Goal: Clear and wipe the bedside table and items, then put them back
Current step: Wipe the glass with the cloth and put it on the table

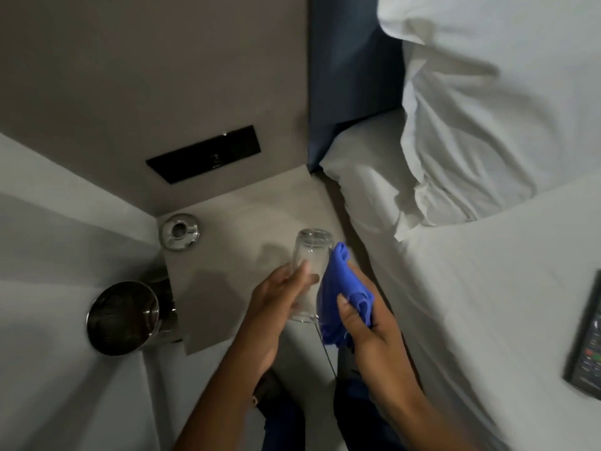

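My left hand (pixel 276 297) grips a clear drinking glass (pixel 310 255), held tilted above the grey bedside table (pixel 234 229). My right hand (pixel 361 320) is closed on a blue cloth (pixel 338 288), which presses against the right side of the glass. A clear glass ashtray (pixel 179 232) sits at the table's back left corner. A black remote control (pixel 587 333) lies on the white bed at the far right.
A shiny metal bin (pixel 125 317) stands on the floor left of the table. A black switch panel (pixel 204 153) is set in the wall behind the table. White pillows (pixel 471 125) and the bed (pixel 471 288) fill the right side.
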`<state>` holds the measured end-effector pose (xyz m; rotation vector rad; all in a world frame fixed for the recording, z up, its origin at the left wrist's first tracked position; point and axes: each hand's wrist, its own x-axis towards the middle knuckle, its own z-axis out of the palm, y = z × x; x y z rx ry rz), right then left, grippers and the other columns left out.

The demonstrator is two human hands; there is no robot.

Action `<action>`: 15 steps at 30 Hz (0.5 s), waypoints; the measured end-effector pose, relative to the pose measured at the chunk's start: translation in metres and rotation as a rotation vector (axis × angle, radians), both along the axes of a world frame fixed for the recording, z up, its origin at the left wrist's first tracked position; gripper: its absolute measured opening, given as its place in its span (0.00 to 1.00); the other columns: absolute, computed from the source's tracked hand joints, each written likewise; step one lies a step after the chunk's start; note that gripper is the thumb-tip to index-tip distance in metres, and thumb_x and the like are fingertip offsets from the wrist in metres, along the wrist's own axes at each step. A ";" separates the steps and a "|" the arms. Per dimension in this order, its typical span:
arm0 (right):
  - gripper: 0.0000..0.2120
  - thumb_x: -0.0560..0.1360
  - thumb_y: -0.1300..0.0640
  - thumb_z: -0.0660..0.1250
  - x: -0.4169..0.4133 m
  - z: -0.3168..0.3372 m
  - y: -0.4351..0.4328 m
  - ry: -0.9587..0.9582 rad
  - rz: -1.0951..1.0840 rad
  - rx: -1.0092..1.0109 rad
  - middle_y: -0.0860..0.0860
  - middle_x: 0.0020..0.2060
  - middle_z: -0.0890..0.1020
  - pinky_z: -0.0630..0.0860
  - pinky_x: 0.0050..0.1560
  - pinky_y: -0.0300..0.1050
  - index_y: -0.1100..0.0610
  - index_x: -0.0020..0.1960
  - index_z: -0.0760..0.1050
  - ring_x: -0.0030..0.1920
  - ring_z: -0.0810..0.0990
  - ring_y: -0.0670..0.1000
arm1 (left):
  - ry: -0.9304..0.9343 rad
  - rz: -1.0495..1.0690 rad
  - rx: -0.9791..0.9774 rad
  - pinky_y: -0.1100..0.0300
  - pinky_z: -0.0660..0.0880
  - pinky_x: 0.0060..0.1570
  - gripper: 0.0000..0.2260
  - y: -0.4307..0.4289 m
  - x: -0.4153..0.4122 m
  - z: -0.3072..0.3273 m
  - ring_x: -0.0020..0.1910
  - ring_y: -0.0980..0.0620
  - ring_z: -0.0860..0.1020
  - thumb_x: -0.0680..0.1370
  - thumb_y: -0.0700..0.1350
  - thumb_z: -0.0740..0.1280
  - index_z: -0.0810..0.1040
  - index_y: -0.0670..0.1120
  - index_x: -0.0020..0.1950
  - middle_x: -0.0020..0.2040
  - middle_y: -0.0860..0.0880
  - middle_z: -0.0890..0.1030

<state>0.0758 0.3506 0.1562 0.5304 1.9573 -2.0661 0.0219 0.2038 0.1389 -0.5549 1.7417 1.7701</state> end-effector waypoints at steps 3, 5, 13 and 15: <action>0.20 0.81 0.54 0.61 -0.017 -0.003 -0.011 -0.001 -0.040 -0.018 0.39 0.64 0.78 0.71 0.67 0.49 0.36 0.69 0.68 0.64 0.76 0.41 | 0.049 -0.041 -0.020 0.58 0.80 0.48 0.27 -0.020 0.017 -0.007 0.50 0.55 0.85 0.61 0.65 0.77 0.80 0.59 0.57 0.51 0.54 0.87; 0.18 0.80 0.54 0.62 -0.030 -0.002 -0.013 0.009 -0.043 -0.016 0.42 0.61 0.81 0.73 0.65 0.50 0.40 0.68 0.71 0.62 0.79 0.44 | 0.085 -0.110 -0.057 0.56 0.80 0.52 0.31 -0.033 0.023 -0.011 0.50 0.58 0.84 0.58 0.65 0.79 0.78 0.62 0.58 0.50 0.56 0.87; 0.16 0.78 0.59 0.65 -0.055 0.015 -0.031 0.094 0.443 0.367 0.35 0.47 0.79 0.71 0.53 0.35 0.45 0.63 0.74 0.49 0.77 0.40 | 0.274 -0.232 -0.322 0.77 0.72 0.49 0.39 -0.079 0.024 -0.021 0.57 0.72 0.77 0.56 0.64 0.80 0.72 0.66 0.65 0.54 0.74 0.79; 0.19 0.78 0.61 0.65 -0.057 0.018 -0.040 0.146 0.488 0.406 0.38 0.56 0.78 0.69 0.60 0.39 0.46 0.66 0.73 0.57 0.75 0.44 | 0.299 -0.183 -0.366 0.78 0.71 0.48 0.37 -0.086 0.023 -0.022 0.55 0.73 0.76 0.55 0.64 0.79 0.72 0.68 0.62 0.54 0.74 0.78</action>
